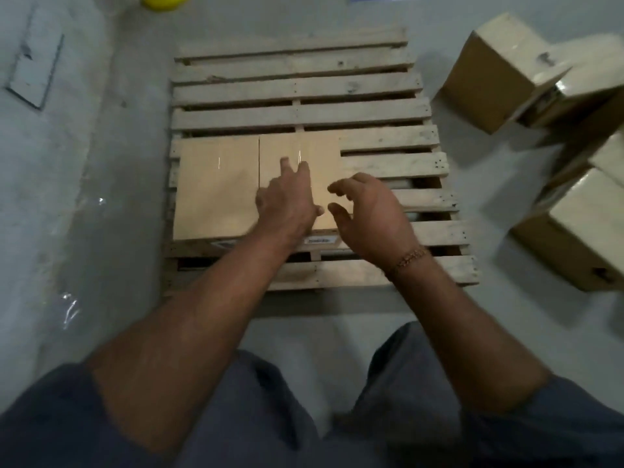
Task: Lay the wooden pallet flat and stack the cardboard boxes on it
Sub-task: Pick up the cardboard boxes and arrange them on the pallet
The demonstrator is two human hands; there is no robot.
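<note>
I count 1 pallet [304, 109] lying flat | 2 boxes [216, 187] on it, touching | left hand [287, 201] flat on right one | right hand [368, 214] hovering, fingers loose, empty | about 4 boxes on floor [499, 72]

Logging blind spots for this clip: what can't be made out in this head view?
- Label on the right box's near face: too small and blurred.
- Whether the left hand presses that box: contact hidden beneath it.
- Yellow object: cut off by the top edge.
- Boxes on the floor: motion-blurred, partly cut off at right.
</note>
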